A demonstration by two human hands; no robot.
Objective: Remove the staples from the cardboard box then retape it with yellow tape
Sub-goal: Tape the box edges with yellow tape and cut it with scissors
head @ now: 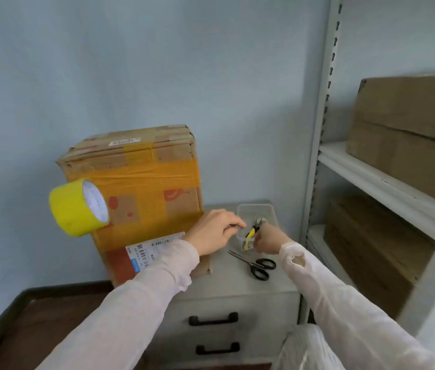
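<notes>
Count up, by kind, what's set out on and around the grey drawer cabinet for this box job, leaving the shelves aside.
cardboard box: 1
yellow tape roll: 1
scissors: 1
yellow-handled pliers: 1
clear plastic tub: 1
Total: 5

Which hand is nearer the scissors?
Right. The right hand is just beyond the scissors, gripping the pliers; the left hand is farther, to their left, at the tub's rim.
</notes>
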